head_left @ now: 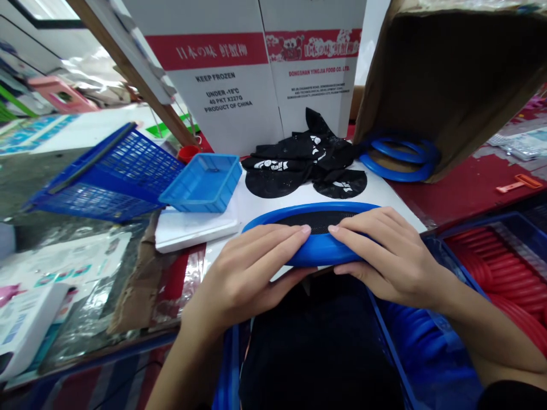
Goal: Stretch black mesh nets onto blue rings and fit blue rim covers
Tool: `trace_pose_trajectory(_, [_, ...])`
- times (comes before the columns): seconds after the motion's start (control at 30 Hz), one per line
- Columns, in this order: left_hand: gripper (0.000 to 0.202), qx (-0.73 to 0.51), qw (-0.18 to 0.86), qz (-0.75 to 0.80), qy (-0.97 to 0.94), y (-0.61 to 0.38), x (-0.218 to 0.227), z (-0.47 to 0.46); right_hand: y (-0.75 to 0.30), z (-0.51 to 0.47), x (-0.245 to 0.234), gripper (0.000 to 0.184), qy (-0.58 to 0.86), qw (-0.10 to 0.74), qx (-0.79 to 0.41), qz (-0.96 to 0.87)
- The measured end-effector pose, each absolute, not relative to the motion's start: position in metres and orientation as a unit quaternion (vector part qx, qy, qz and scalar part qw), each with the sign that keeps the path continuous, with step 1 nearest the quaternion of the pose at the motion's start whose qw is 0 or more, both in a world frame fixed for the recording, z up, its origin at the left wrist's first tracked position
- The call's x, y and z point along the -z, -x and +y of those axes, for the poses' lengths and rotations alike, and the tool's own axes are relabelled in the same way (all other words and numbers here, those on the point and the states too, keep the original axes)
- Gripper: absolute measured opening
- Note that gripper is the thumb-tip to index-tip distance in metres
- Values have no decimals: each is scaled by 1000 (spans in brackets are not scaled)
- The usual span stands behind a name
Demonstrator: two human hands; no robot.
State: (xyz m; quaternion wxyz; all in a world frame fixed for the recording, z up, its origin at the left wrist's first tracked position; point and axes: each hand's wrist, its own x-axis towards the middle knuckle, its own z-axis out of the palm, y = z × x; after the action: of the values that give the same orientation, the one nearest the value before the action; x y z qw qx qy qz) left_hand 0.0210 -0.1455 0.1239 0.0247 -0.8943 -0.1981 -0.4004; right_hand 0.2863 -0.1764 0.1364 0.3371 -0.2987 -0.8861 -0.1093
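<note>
A blue plastic ring (329, 249) with black mesh fabric (314, 221) inside it lies at the front edge of the white work surface, tilted a little toward me. My left hand (252, 267) pinches its near rim, fingers over the top and thumb underneath. From the other side, my right hand (384, 256) grips the same rim in the same way, fingertips on the fabric's edge. Just beyond the ring lie several round black fabric pieces (277, 181) with white print, heaped and partly overlapping.
Blue rings (399, 171) lie in an open cardboard box (444, 74) at the back right. A white printed carton (222, 128) stands behind. Leftward are a light-blue tray (194, 204) and a tilted blue basket (111, 176). Bins with red rings (491, 267) and blue rings (427, 341) flank my lap.
</note>
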Motion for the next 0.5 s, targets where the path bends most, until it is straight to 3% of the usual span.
trace_pose_trajectory(0.2, [44,416,36,-170,893,-26,-120,-141,-281,-177,-139,31,302,306,138,-892])
trace_pose_trajectory(0.5, [40,448,75,-203,868,-39,-117,-147,-273,-182,-124,34,342,362,179,-849])
